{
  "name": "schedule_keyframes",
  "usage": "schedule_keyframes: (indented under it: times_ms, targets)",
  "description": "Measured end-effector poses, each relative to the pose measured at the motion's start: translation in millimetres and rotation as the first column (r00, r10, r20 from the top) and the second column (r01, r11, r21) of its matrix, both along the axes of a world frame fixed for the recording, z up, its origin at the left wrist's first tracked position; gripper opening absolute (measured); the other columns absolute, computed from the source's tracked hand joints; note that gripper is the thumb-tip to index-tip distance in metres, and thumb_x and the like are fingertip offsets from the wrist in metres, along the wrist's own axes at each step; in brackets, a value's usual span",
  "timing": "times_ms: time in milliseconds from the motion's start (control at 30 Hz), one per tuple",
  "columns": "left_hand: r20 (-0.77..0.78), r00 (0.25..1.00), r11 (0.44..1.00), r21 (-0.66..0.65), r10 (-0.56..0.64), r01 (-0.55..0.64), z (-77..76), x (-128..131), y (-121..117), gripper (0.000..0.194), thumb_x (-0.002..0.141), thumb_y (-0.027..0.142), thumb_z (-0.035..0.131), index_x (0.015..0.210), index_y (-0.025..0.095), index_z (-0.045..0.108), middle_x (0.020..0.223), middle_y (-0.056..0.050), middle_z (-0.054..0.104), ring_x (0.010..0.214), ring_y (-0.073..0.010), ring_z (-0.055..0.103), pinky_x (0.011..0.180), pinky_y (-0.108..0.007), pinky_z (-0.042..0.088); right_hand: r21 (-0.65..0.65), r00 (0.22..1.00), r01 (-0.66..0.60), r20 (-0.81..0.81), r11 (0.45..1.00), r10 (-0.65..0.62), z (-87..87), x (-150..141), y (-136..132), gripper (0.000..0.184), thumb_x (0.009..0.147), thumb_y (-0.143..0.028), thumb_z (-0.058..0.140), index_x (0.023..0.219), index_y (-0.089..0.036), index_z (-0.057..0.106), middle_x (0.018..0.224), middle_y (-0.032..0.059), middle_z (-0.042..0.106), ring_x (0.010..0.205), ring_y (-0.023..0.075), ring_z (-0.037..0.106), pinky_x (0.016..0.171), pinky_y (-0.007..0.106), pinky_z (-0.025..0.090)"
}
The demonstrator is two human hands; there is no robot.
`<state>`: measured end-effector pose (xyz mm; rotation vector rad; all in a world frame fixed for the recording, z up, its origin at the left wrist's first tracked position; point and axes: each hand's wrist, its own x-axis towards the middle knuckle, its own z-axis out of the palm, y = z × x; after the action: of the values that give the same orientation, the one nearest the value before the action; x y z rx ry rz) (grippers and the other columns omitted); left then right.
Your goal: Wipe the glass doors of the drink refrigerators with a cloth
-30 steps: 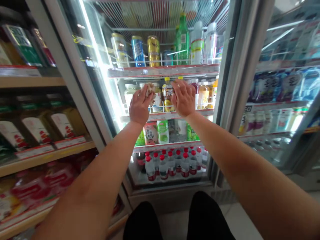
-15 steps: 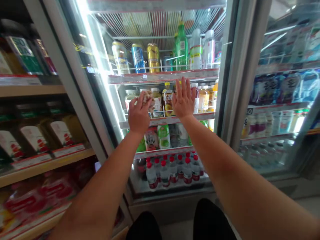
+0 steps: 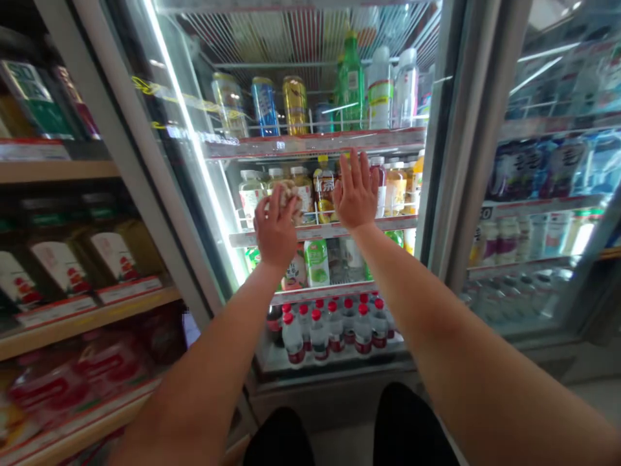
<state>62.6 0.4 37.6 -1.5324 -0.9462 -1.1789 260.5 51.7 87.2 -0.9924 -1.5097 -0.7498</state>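
Observation:
My left hand is closed on a crumpled, light brown-and-white cloth and holds it against the glass door of a lit drinks fridge. Part of the cloth is hidden by the fingers. To its right, my right hand lies flat on the glass, fingers stretched upward, with nothing in it. Behind the glass, between the hands, stands a tea bottle with a yellow cap. Juice bottles show just right of my right hand.
Cans and a green bottle fill the upper shelf; red-capped bottles stand at the bottom. A metal door frame separates another fridge on the right. Wooden shelves with bottles are at left.
My left hand, with the cloth, has moved slightly right and down across the glass. My right hand stays in about the same place.

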Motion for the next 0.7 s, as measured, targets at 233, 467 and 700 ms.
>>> schedule_keyframes:
  times_ms: [233,467,700]
  targets:
    - [-0.397,0.914,0.982,-0.191,-0.083,0.006,-5.1,4,-6,0.041,0.098,0.020,0.052,0.132,0.038,0.064,0.155,0.004,0.048,0.139,-0.0262,0.048,0.109,-0.050,0.047,0.077,1.000,0.003,-0.004,0.997,-0.003,-3.4,0,6,0.064,0.102,-0.027,0.025,0.164,-0.022,0.010,0.166,0.0084,0.030,0.157,0.0293,0.016,0.126,0.064,0.016]
    - [-0.066,0.997,0.986,-0.164,-0.035,0.023,-0.4,16,3,0.050,0.103,0.035,0.042,0.151,0.022,0.046,0.167,-0.006,0.027,0.155,-0.0302,0.019,0.123,-0.055,0.028,0.014,1.000,0.003,0.002,1.000,-0.003,-2.5,1,5,0.062,0.101,-0.027,0.025,0.162,-0.018,0.024,0.167,0.0073,0.027,0.158,0.0280,0.012,0.128,0.061,0.011]
    - [-0.098,0.995,0.985,-0.168,0.030,-0.047,9.2,19,3,0.048,0.104,0.039,0.043,0.152,0.035,0.043,0.168,0.002,0.023,0.157,-0.0311,0.009,0.124,-0.064,0.018,0.013,1.000,0.021,0.003,1.000,-0.021,-2.9,2,4,0.059,0.101,-0.026,0.027,0.160,-0.017,0.032,0.168,0.0067,0.026,0.158,0.0275,0.014,0.128,0.059,0.013]
